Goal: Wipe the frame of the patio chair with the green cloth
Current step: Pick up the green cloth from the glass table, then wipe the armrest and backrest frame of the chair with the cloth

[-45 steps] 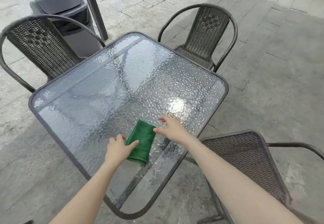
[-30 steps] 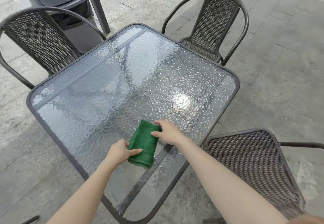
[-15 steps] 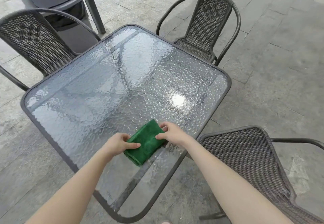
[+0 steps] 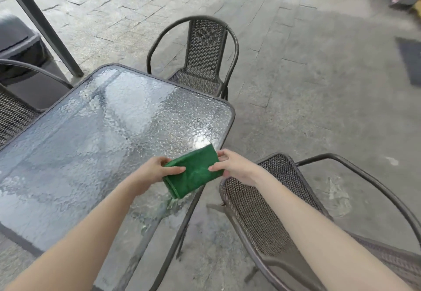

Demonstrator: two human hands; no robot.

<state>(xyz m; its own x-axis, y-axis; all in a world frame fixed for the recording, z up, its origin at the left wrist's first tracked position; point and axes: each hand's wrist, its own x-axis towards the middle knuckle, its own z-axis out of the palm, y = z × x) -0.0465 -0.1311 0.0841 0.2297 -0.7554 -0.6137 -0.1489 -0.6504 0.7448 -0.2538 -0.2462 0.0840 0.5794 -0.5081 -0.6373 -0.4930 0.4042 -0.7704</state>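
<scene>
A folded green cloth (image 4: 192,172) is held just above the near right edge of the glass table (image 4: 95,144). My left hand (image 4: 157,171) pinches its left end, thumb on top. My right hand (image 4: 232,167) grips its right end. Directly to the right of the cloth stands a dark wicker patio chair (image 4: 268,211) with a metal frame; its curved armrest (image 4: 369,181) arcs to the right. My right forearm crosses over its seat.
A second wicker chair (image 4: 205,62) stands at the table's far side, and part of a third (image 4: 13,112) shows at the left edge. A dark bin (image 4: 20,62) and a slanted metal pole (image 4: 41,24) are at the back left. Grey paving lies all around.
Both hands lifted the cloth off the glass and carried it right, to the table's edge near the chair. The view swung to the right, so the table now sits further left.
</scene>
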